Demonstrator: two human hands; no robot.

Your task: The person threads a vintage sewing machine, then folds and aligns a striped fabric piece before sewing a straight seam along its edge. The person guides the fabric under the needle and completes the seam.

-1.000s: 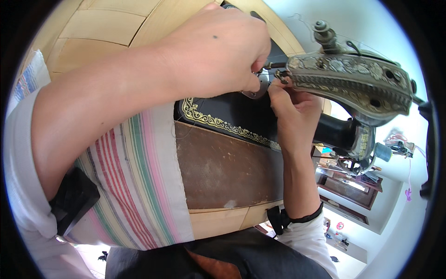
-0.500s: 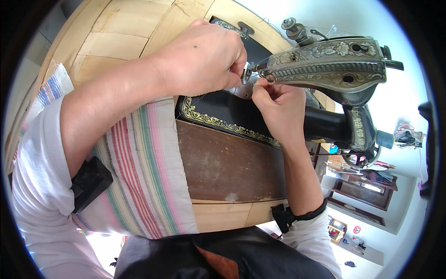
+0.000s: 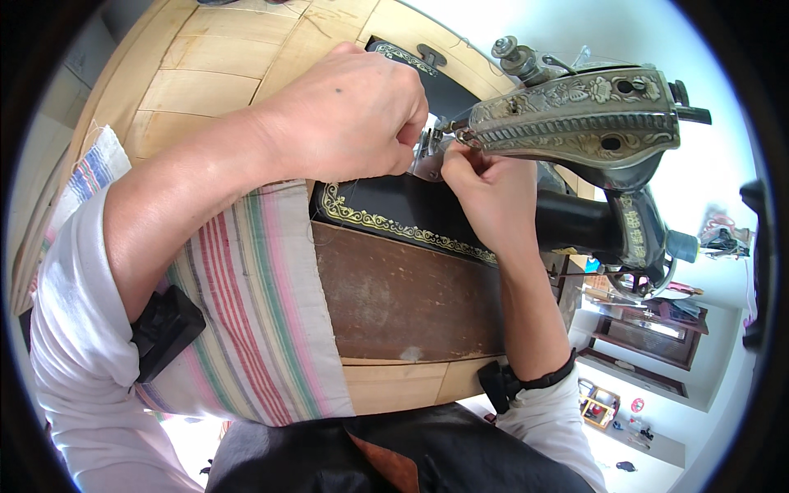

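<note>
A sewing machine (image 3: pixel 575 111) with an ornate silvery faceplate and a black arm stands at the right. My left hand (image 3: pixel 362 115) is closed in a pinch just left of the presser foot (image 3: pixel 431 140), above the black machine bed (image 3: pixel 386 193) with its gold border. Close under the end of the machine head, my right hand (image 3: pixel 497 193) is closed too, thumb and forefinger together by the needle area. Whatever either hand pinches is hidden or too fine to make out. A loose thread (image 3: pixel 325 238) hangs near the bed's left corner.
Striped cloth (image 3: pixel 246 304) lies on the wooden table (image 3: pixel 394 386) below my left forearm. Beside it is a worn brown board (image 3: pixel 403 287) in front of the machine bed. The handwheel (image 3: pixel 649 279) stands at the right. Shelves and a wooden-framed window show beyond.
My left hand has drawn slightly left, away from the presser foot, showing more of the metal plate. My right hand stays pinched by the needle area. The view has shifted a little.
</note>
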